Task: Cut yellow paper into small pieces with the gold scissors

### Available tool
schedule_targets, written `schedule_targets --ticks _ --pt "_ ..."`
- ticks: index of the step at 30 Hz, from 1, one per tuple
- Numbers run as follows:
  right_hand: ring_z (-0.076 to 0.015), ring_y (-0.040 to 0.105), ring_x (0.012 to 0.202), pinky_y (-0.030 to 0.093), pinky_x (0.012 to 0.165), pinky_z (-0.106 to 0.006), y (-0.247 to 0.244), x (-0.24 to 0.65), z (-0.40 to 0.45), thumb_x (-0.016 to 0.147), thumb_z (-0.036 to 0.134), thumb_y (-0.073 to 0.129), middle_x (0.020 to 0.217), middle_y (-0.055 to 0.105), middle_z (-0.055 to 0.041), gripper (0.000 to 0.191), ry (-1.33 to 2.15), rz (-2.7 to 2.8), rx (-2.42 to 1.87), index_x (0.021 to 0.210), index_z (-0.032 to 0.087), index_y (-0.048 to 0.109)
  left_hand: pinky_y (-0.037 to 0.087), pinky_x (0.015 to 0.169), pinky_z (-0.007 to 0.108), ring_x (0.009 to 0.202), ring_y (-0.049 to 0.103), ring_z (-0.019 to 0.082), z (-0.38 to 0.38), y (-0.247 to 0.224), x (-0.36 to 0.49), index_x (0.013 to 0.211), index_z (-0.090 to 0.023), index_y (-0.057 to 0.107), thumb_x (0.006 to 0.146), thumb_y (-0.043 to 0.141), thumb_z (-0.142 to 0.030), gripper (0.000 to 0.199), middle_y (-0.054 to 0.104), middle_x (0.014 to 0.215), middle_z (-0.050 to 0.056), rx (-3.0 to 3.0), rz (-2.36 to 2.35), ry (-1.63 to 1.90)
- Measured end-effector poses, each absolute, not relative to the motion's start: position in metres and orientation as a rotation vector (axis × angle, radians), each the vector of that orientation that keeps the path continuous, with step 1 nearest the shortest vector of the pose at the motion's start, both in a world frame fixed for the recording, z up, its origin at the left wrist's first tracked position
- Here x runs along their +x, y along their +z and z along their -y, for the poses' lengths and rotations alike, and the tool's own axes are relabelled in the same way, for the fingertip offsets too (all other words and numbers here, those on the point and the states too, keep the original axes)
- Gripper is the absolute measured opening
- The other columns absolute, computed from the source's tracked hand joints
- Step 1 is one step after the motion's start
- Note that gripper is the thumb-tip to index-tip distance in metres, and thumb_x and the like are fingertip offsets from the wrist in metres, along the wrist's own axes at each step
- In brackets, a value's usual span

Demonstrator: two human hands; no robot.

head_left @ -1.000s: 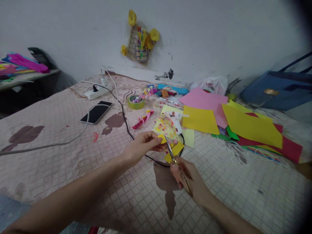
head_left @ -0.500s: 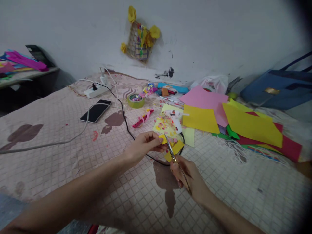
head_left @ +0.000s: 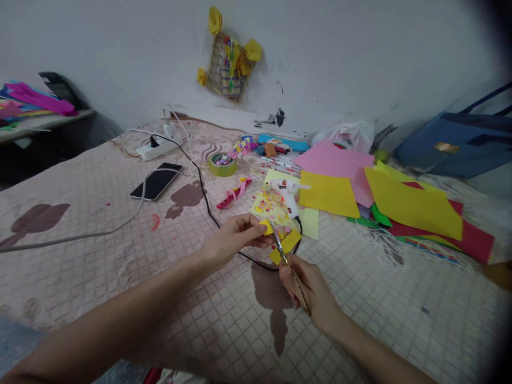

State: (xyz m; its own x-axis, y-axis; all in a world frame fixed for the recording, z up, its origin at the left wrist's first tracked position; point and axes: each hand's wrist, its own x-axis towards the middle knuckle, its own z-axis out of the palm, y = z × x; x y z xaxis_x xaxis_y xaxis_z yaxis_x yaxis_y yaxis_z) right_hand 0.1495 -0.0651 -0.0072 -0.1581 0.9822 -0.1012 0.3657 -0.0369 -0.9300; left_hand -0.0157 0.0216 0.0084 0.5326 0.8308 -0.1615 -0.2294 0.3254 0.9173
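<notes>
Pinching small square-edged yellow paper piece (head_left: 265,226) in left fingers (head_left: 263,241), near pink-and-yellow paper scraps (head_left: 272,204); gripping slim metal scissors (head_left: 284,260) in right fingers (head_left: 286,274). Could nick left thumb (head_left: 256,232) by closing too near.

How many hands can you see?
2. The left hand is pinching a small yellow piece; the right hand is beside it, holding the scissors.
</notes>
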Motion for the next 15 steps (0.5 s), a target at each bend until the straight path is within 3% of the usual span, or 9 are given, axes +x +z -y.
schedule_targets --ticks 15 --pt "-0.0073 0.035 0.035 0.026 0.034 -0.019 -0.0147 0.1487 0.0671 0.083 0.051 0.045 0.045 0.037 0.0068 0.038 1.266 1.483 -1.446 0.061 0.021 0.040 0.050 0.067 0.024 0.069 0.066 0.013 -0.0229 0.0087 -0.0166 0.072 -0.012 0.052 0.074 0.065 -0.027 0.020 0.067 0.071 0.004 1.016 -0.698 0.767"
